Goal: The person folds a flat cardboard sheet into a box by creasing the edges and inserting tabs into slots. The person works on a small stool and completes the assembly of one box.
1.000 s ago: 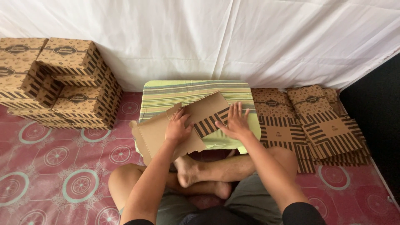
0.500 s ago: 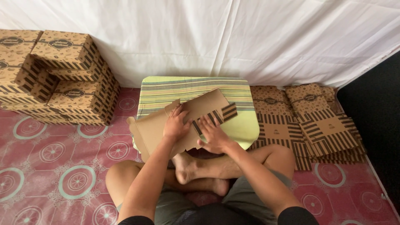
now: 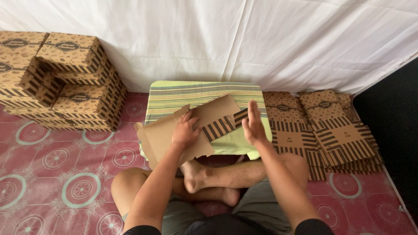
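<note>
Person sits cross-legged on the patterned red floor mat (image 3: pixel 52 161), low tabletop (image 3: pixel 200 93) with a striped green cloth right in front of the knees. Left hand (image 3: pixel 185 132) presses palm-down on a flat, partly folded cardboard box blank (image 3: pixel 174 137), fingers spread and curled over a fold line, looks like it pins the sheet so the flaps can bend against it. The blank lies across the near left edge of the tabletop and overhangs toward the lap; plain brown inside faces up, one striped printed flap (image 3: pixel 220 126) shows toward the middle. Right hand (image 3: pixel 253 124) is open and holds nothing, fingers straight and together, edge-on just right of the striped flap; contact with the flap unclear. Stack of flat unfolded blanks (image 3: pixel 331 135) sits on the floor to the right, within easy reach of the right hand, fanned loosely. Assembled closed boxes (image 3: pixel 65 82) are piled several high on the left against the white sheet backdrop (image 3: pixel 261 39); lids shut, contents not visible. Nothing else on the tabletop.
</note>
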